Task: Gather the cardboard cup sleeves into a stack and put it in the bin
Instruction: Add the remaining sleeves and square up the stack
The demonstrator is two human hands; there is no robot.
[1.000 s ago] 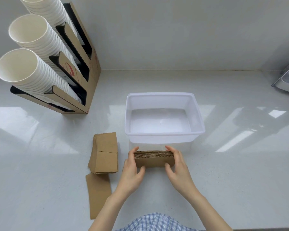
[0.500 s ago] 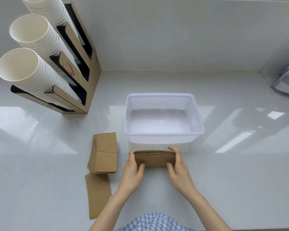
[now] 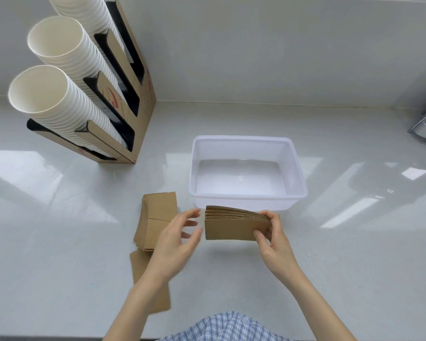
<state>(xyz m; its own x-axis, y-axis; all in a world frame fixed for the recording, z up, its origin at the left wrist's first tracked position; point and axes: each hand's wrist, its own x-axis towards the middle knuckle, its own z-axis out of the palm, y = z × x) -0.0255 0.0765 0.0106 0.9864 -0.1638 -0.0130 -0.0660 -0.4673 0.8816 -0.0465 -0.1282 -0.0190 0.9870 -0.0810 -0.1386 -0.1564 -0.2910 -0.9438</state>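
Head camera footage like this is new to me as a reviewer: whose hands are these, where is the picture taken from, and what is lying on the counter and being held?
There is no machine here. A person wears one wide-angle camera on the head, looking forward and down, so you see their own two bare arms reaching in from the bottom edge.

The right hand pinches one end of a stack of brown cardboard cup sleeves, held just in front of an empty translucent plastic bin. The left hand is open beside the stack's other end, not gripping it.

On the pale counter, to the left, lies a second pile of sleeves, and nearer the person a single loose sleeve, partly hidden by the left arm. At the back left stands a cardboard rack holding stacks of white paper cups.
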